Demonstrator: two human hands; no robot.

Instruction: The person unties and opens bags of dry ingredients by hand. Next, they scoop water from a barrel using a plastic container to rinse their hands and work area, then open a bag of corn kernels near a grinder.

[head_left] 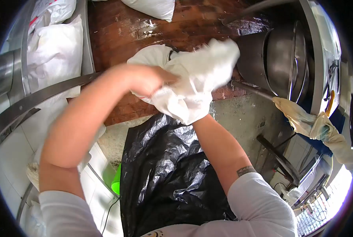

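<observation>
A white cloth (184, 104), loose and baggy like a sack, is bunched up in front of me, with its far right end smeared by motion. My left hand (162, 81) reaches over from the left and touches the cloth's upper side; its fingers are blurred and partly lost in the folds. From below, my right forearm runs up into the cloth, which covers the right hand completely. A black plastic apron or sheet (168, 173) hangs down my front, beneath both arms.
Brown tiled floor (109, 35) lies ahead. White sacks (56, 51) stand at left behind a metal rail (46, 94). Large dark pots (279, 59) stand at right, near a bar with a stained cloth (322, 126). A green container (116, 181) is low at left.
</observation>
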